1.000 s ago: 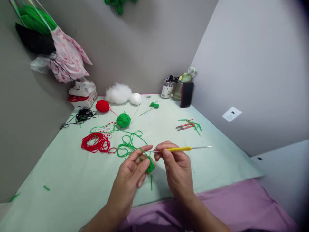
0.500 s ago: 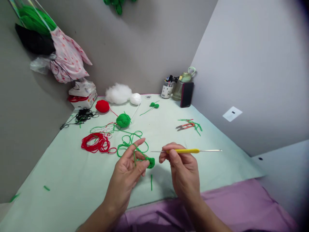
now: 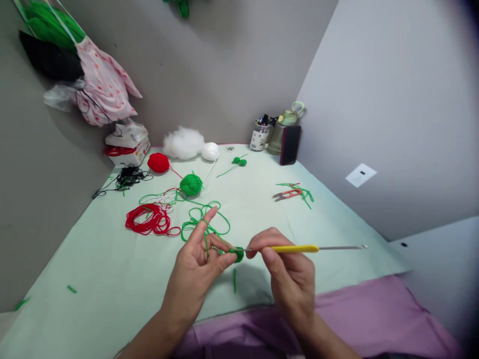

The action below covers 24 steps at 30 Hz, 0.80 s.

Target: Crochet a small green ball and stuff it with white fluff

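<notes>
Between thumb and fingers, my left hand (image 3: pixel 200 262) pinches a small green crochet piece (image 3: pixel 238 254). Its index finger points up with green yarn looped round it. My right hand (image 3: pixel 286 267) is closed on the yellow handle of a crochet hook (image 3: pixel 295 249). The hook's left tip meets the crochet piece; whether it is inside a stitch I cannot tell. Its other metal end sticks out to the right. Loose green yarn (image 3: pixel 194 217) lies in loops behind my left hand, near a green yarn ball (image 3: pixel 190 185).
Red yarn (image 3: pixel 142 219) lies coiled at left, a red ball (image 3: pixel 158 163) behind it. Orange thread snips (image 3: pixel 288 194) rest at right. At the back stand a phone (image 3: pixel 290 145), a bottle (image 3: pixel 277 137) and a pen cup (image 3: pixel 259 137), with white stuffing (image 3: pixel 183 143) further left.
My right hand has moved slightly down and to the right, and the hook's tip now meets the crochet piece instead of standing apart. My left index finger has shifted a little left and up.
</notes>
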### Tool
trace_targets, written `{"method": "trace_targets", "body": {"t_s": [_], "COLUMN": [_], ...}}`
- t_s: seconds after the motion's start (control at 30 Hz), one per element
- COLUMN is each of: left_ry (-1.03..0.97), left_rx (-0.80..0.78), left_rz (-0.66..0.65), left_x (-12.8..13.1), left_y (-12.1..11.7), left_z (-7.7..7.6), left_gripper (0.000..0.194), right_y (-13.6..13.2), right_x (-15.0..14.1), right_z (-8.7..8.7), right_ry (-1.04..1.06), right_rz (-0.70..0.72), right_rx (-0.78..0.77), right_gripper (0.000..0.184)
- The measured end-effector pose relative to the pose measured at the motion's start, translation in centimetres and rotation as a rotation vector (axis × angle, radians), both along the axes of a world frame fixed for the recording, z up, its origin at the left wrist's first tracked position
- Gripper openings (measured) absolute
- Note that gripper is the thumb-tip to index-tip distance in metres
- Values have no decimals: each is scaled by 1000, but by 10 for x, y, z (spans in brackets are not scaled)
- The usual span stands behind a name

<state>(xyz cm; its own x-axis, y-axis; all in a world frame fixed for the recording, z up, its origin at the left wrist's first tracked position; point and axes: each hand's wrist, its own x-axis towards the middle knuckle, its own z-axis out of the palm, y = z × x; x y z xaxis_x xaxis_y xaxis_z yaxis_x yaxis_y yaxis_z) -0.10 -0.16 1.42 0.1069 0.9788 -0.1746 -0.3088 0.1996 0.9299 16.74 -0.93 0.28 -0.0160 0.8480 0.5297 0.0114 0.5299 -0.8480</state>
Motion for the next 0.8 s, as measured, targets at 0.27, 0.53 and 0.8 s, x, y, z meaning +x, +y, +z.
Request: {"method": "trace_targets", "body": {"t_s": [0.27, 0.53, 0.8], "left_ry": [78, 115, 133], "left_rx": [39, 39, 45], "left_rz": [12, 10, -12], "left_x": [-1, -1, -3], "left_y": [-2, -2, 1], "left_z": [0, 2, -2], "left_gripper": [102, 110, 71], "right_y": [-3, -4, -2], "right_x": [1, 3, 4], "right_z": [-1, 0, 3], "right_ry": [-34, -82, -152], "right_rz": [-35, -24, 3], "right_rx": [32, 43, 99], "right_gripper": [22, 22, 22]}}
